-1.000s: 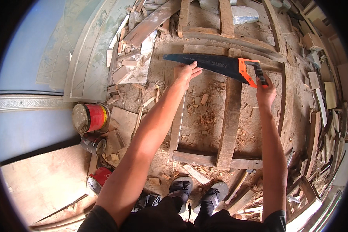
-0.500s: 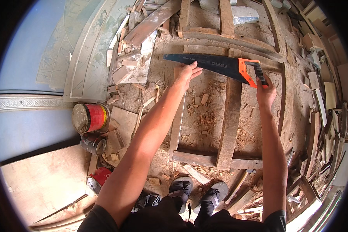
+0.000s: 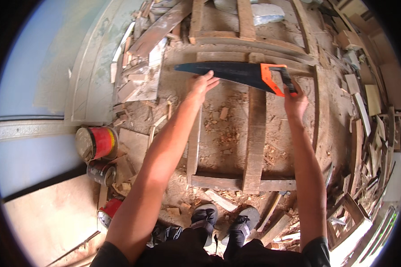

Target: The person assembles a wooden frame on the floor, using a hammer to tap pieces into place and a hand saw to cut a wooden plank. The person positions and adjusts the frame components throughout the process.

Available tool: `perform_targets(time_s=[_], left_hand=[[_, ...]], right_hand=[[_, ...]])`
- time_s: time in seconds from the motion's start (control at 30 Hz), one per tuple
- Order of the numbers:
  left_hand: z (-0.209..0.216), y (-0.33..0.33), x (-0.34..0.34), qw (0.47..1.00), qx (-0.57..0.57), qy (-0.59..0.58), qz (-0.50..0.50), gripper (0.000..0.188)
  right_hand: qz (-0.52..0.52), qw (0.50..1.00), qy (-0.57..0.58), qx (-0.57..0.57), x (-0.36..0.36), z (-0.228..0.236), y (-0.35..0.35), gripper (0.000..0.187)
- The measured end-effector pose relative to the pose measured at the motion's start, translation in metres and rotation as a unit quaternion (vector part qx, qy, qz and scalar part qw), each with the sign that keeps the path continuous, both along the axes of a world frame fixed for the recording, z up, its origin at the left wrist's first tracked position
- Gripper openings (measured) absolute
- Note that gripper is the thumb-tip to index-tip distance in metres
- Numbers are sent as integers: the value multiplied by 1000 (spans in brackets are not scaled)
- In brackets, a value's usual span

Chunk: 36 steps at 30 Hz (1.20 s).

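Shifting leftward in view since the earlier frame, the saw (image 3: 227, 72) and the wooden frame (image 3: 255, 133) are moving together (probably the viewpoint is turning, since the hands are keeping their places on the tool). The right hand (image 3: 296, 102) is clasping the saw's handle (image 3: 267, 79) with curled fingers, and the blade is stretching away leftward from that grip, above the frame. The left hand (image 3: 200, 86), well left of the right-hand grip, is laying its thumb over the blade's narrower end; its other fingers are showing below the lower edge, and I cannot tell whether they are pinching the metal. Nearer the body than either grip, wood chips (image 3: 229, 135) are lying among the frame's bars. Seemingly, the step in hand is steadying the saw crosswise between both hands; any next move is calling for a firm handle grip and left fingers staying clear of the cutting edge.
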State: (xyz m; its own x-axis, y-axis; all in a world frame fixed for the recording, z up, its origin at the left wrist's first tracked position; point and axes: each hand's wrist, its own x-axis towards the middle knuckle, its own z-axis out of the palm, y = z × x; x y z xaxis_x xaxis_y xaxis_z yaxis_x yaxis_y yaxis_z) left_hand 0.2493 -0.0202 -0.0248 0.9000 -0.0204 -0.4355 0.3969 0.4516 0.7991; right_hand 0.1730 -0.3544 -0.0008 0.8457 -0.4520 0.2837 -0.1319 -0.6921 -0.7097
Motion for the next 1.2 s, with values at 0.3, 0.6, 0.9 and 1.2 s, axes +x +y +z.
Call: perform_targets(time_s=[0.3, 0.6, 0.9, 1.2], left_hand=[[13, -6, -3, 998, 41, 24, -36, 70], [14, -4, -5, 999, 35, 0, -36, 69], [64, 3, -102, 995, -96, -36, -12, 30], [46, 62, -394, 986, -67, 28, -151, 19]], right_hand=[[-12, 1000, 5, 4, -3, 8, 1, 38], [-24, 999, -29, -4, -3, -6, 2, 41], [85, 979, 125, 133, -79, 50, -22, 51], [46, 936, 274, 217, -372, 100, 4, 41]])
